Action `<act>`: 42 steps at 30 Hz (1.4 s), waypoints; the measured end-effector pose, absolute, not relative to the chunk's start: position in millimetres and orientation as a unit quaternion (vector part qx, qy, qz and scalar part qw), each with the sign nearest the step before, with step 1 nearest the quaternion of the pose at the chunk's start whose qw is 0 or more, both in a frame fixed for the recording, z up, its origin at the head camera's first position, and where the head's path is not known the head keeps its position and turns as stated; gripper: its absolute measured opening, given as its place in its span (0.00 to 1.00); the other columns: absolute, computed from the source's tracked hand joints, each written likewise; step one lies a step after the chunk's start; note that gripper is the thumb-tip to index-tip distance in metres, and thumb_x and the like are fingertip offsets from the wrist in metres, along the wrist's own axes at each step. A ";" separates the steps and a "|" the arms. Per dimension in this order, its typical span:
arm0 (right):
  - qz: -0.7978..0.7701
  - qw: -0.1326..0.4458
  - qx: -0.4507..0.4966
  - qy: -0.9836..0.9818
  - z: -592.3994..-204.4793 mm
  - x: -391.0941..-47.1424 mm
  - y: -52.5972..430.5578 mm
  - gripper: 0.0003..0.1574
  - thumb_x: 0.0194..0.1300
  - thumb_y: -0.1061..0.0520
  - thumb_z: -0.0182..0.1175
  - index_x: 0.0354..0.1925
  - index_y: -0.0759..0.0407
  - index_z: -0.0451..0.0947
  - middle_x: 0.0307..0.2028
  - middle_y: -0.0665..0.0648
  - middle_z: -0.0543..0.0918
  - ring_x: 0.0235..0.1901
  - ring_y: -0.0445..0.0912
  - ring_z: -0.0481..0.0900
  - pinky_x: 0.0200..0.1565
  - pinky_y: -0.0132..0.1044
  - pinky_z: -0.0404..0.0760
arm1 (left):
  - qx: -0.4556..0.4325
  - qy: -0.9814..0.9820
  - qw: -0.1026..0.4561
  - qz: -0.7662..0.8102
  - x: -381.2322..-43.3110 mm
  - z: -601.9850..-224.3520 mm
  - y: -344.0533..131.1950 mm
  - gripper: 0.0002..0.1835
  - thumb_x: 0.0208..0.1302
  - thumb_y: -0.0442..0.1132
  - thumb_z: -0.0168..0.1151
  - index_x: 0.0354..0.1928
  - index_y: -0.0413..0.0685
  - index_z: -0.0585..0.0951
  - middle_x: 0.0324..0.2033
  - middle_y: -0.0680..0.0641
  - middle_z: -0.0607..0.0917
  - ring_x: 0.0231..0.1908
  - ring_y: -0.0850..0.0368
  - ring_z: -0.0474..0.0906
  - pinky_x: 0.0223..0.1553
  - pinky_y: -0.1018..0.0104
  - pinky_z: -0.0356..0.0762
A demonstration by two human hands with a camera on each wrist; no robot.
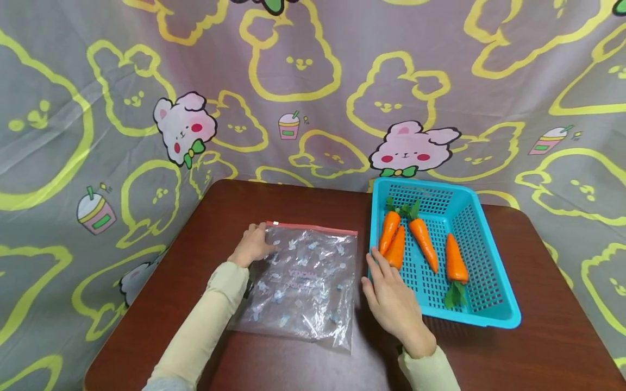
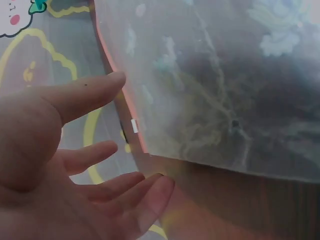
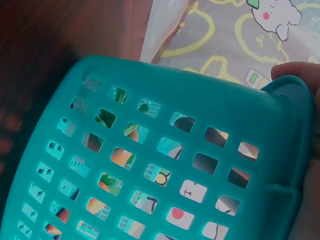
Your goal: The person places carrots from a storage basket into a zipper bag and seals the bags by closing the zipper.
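A clear zip bag [image 1: 303,282] with a red zip edge and small printed figures lies flat on the table. My left hand [image 1: 251,247] is at its upper left corner, fingers loosely spread; in the left wrist view the thumb [image 2: 100,95] overlaps the red edge. To the right stands a blue perforated basket [image 1: 494,260] holding several orange carrots [image 1: 423,241] with green tops. My right hand [image 1: 393,298] lies along the basket's left rim with extended fingers. In the right wrist view a fingertip [image 3: 295,70] shows at the rim, and the rest of that hand is mostly out of frame.
The brown table [image 1: 293,364] has rounded corners and reaches back to a grey curtain [image 1: 323,119] printed with yellow outlines and rabbits. The curtain also hangs along the left and right sides.
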State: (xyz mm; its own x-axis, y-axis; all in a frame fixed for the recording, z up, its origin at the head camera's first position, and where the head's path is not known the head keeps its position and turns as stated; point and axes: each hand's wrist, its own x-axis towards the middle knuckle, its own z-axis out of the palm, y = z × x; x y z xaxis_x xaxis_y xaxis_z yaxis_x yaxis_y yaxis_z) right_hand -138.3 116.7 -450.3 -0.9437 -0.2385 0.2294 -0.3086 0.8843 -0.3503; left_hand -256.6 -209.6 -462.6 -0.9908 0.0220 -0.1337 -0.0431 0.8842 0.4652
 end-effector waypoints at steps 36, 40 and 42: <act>0.187 0.100 0.144 -0.966 -453.9 -137.5 117.9 0.34 0.73 0.46 0.50 0.71 0.59 0.61 0.72 0.55 0.61 0.57 0.55 0.77 0.24 0.33 0.72 | 0.012 0.969 0.040 0.242 -261.2 -481.2 -211.8 0.26 0.38 0.35 0.75 0.45 0.34 0.83 0.41 0.31 0.77 0.46 0.35 0.72 0.51 0.44 0.74; 0.189 0.102 0.143 -0.966 -453.4 -137.8 118.4 0.34 0.73 0.46 0.50 0.71 0.59 0.61 0.72 0.55 0.61 0.57 0.55 0.77 0.23 0.32 0.70 | 0.021 0.967 0.033 0.254 -262.6 -481.0 -211.1 0.26 0.37 0.34 0.75 0.45 0.35 0.83 0.38 0.33 0.79 0.48 0.39 0.70 0.52 0.47 0.75; 0.190 0.103 0.141 -0.966 -453.0 -138.1 118.9 0.34 0.73 0.46 0.50 0.71 0.59 0.61 0.72 0.55 0.61 0.56 0.55 0.77 0.22 0.31 0.69 | 0.023 0.966 0.033 0.257 -263.3 -480.7 -210.8 0.26 0.37 0.33 0.75 0.46 0.35 0.83 0.37 0.34 0.79 0.49 0.40 0.68 0.52 0.48 0.75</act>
